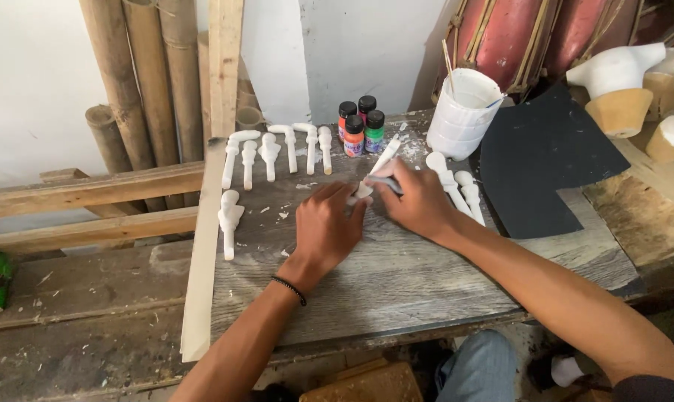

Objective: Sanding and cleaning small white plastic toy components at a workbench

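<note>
My left hand [326,227] rests on the grey wooden board [396,275] and pinches the lower end of a white carved piece [379,165] that points up and to the right. My right hand [419,201] is beside it, fingers closed around a thin grey brush [385,181] whose tip touches that white piece. A row of several white carved pieces [277,152] lies to the upper left. One more white piece [229,219] lies alone left of my left hand. Two white pieces [460,187] lie just right of my right hand.
Several small paint bottles [361,125] stand at the board's far edge beside a white plastic cup [463,112] with sticks in it. A black sheet [545,160] lies at right. Bamboo poles [151,82] lean at the back left. White and tan carved figures [627,85] stand at far right.
</note>
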